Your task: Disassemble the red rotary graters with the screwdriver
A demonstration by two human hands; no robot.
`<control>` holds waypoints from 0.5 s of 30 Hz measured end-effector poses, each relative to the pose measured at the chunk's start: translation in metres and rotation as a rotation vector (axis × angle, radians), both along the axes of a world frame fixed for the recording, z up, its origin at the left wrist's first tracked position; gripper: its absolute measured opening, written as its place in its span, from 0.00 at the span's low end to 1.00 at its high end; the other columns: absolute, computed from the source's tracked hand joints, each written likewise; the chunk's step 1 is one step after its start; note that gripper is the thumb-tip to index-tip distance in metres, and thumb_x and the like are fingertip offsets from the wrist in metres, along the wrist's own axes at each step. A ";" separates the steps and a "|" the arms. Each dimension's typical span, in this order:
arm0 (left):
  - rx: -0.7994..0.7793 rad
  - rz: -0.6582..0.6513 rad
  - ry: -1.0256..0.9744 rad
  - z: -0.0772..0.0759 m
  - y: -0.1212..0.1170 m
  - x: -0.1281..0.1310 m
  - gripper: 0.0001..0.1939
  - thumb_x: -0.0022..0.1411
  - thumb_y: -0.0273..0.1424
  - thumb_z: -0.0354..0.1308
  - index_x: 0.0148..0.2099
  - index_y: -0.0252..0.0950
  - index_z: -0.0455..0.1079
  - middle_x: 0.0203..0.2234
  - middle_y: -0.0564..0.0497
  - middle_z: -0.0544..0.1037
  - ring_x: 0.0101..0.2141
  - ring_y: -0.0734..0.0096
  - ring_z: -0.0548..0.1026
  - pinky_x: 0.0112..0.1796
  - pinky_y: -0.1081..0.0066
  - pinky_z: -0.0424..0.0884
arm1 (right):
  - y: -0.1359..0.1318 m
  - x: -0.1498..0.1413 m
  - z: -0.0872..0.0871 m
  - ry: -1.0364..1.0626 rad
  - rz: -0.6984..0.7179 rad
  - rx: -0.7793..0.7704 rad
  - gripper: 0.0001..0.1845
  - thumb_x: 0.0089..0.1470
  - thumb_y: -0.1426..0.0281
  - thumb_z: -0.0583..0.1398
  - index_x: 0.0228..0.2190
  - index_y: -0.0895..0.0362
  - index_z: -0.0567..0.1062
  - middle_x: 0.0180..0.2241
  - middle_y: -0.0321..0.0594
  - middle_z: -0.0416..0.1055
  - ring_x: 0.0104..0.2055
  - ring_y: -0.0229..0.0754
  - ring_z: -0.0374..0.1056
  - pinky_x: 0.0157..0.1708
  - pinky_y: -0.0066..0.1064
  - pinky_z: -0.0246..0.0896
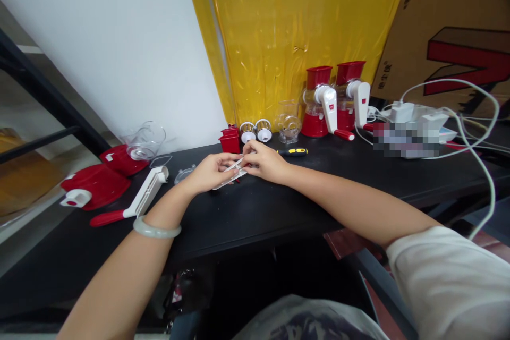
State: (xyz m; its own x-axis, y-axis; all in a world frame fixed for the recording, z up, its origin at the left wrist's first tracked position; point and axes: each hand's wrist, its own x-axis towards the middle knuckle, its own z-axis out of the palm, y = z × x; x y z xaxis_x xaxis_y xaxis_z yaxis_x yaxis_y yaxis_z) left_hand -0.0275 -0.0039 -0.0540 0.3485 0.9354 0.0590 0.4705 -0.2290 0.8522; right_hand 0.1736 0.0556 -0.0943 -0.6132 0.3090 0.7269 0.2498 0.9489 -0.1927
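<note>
Both hands meet over the black table point(255, 218). My left hand point(213, 170) is closed on a flat white plastic part point(228, 179), gripping it by its left side. The fingers of my right hand point(263, 162) are pinched at the upper end of that same part; whether they hold a smaller piece is hidden. Just behind the hands stands a small red hopper point(230, 140), and beside it are two metal grater drums point(255, 131). A yellow-and-black screwdriver point(295, 152) lies right behind my right hand. A clear plastic piece point(184, 174) is near my left wrist.
Left on the table are red bases point(98, 186), a white crank handle with red grip point(145, 194) and a clear housing point(147, 138). Two assembled rotary graters point(317, 103) stand at back right, near a clear body point(289, 122). White cables and chargers point(402, 112) crowd the right end.
</note>
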 end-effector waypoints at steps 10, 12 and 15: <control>-0.050 0.014 -0.030 -0.001 0.001 0.000 0.30 0.52 0.39 0.65 0.55 0.33 0.69 0.39 0.44 0.79 0.32 0.67 0.78 0.31 0.65 0.78 | 0.002 -0.001 -0.001 0.000 0.036 0.015 0.05 0.54 0.72 0.61 0.33 0.56 0.78 0.40 0.43 0.64 0.42 0.40 0.64 0.42 0.33 0.62; -0.050 0.018 -0.020 -0.002 0.001 0.000 0.29 0.52 0.39 0.65 0.55 0.33 0.69 0.39 0.44 0.79 0.32 0.67 0.78 0.30 0.65 0.78 | 0.001 -0.001 -0.001 -0.006 0.026 0.015 0.05 0.54 0.72 0.61 0.32 0.56 0.78 0.40 0.43 0.64 0.42 0.40 0.64 0.42 0.33 0.62; -0.040 0.003 -0.017 -0.004 0.001 -0.001 0.27 0.53 0.39 0.64 0.55 0.34 0.69 0.40 0.44 0.79 0.33 0.66 0.78 0.30 0.66 0.78 | -0.002 -0.001 0.000 -0.019 0.007 0.021 0.04 0.53 0.73 0.61 0.32 0.56 0.77 0.40 0.42 0.64 0.41 0.40 0.64 0.39 0.31 0.61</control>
